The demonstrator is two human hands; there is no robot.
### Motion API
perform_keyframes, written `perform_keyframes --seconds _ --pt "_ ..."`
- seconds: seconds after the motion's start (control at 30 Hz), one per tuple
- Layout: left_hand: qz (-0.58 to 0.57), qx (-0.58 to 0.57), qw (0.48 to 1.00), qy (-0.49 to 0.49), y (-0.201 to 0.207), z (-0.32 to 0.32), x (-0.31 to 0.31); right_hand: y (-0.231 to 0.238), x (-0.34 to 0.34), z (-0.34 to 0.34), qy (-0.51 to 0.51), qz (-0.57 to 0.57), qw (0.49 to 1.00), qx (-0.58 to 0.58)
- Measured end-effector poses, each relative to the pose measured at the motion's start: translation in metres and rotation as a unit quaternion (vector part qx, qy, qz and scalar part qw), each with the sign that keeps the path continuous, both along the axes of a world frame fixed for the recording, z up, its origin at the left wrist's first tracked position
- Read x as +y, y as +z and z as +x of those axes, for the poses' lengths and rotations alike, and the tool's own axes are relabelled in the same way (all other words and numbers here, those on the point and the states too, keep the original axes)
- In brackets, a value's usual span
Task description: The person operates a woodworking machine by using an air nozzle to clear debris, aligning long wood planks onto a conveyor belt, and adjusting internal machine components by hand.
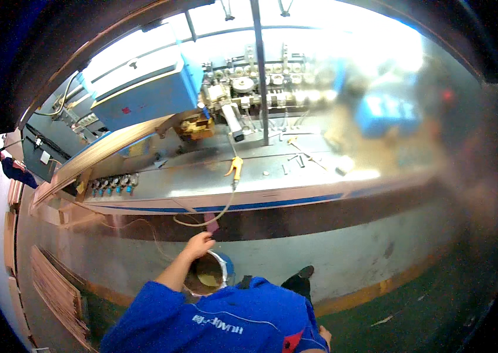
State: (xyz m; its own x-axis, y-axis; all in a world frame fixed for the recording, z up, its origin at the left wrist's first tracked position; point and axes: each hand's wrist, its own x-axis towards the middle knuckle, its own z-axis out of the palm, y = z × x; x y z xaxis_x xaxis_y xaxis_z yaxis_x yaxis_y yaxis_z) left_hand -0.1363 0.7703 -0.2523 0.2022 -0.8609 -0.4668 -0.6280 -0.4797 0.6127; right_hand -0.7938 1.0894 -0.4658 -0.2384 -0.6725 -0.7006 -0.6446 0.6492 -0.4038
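Observation:
My left hand (200,243) reaches out over a round bucket (225,266), its fingers closed together. A small flat pink piece (211,222) shows right at the fingertips; its kind is too small to make out. Dark contents with a pale yellowish patch show inside the bucket. Low at my right side, my right hand (325,337) is only partly visible beside my blue jacket, and its fingers are mostly hidden. A yellow air blow gun (235,169) lies on the machine's metal bench (202,182), its pale hose (225,209) looping down over the front edge.
A blue machine housing (149,97) stands at the back left, beside long wood strips (107,144). Several gauges (113,183) line the bench's left end. A hammer (307,154) lies on the bench. Stacked boards (57,288) stand at the left; another person (16,169) is far left.

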Motion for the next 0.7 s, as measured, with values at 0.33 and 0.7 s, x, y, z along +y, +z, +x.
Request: perform_keyframes --seconds 0.33,0.7 --pt "0.124 0.05 0.981 0.14 0.031 -0.091 -0.003 0.023 -0.368 -0.175 -0.199 -0.003 0.978 -0.053" --pt "-0.366 0.033 0.928 0.065 0.187 -0.126 -0.416 0.153 -0.746 -0.002 -0.151 -0.122 0.955 -0.222"
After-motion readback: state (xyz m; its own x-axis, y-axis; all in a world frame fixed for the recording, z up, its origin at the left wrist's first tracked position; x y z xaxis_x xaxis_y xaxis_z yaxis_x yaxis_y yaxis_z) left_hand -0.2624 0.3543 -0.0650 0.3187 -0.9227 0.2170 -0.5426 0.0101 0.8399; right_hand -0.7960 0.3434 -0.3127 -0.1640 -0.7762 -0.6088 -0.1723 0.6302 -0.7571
